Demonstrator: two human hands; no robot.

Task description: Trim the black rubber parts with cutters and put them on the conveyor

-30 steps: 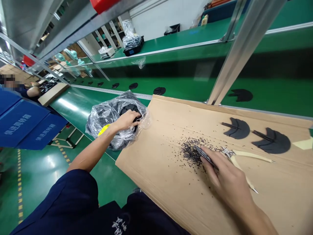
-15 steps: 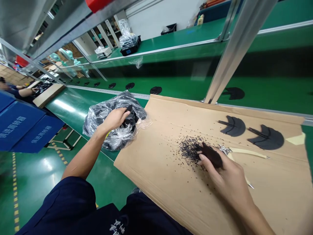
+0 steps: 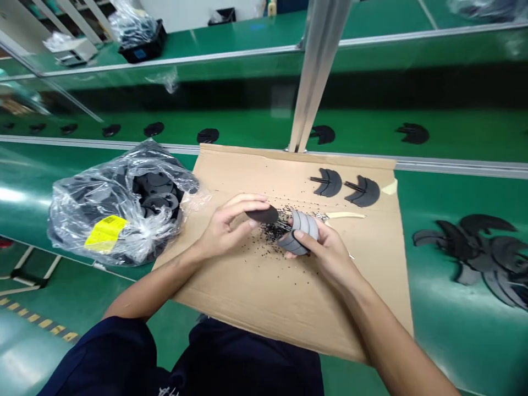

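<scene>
Between the thumb and fingers of my left hand point(image 3: 231, 223) is a flat, rounded black piece point(image 3: 266, 214). My right hand point(image 3: 325, 247) grips a curved grey-black piece point(image 3: 306, 224) with ridged bands, bent so that its outer face shows. The two pieces are close together over a scatter of tiny black bits point(image 3: 270, 234) on the cardboard sheet point(image 3: 247, 297). Whether they touch is hard to tell. Just beyond my right hand lies a pair of pliers point(image 3: 342, 215) with pale handles, partly hidden by the hand.
To the left sits a clear plastic bag point(image 3: 91, 192) of dark pieces with a yellow label point(image 3: 106, 233). Two fan-shaped black pieces point(image 3: 328, 182) lie at the back of the cardboard. A loose pile point(image 3: 487, 247) is on the right. A metal post point(image 3: 315, 77) rises behind.
My left hand has moved from the bag to the middle, bringing a black piece with it. The piece in my right hand is now turned and bent. The view has swung right.
</scene>
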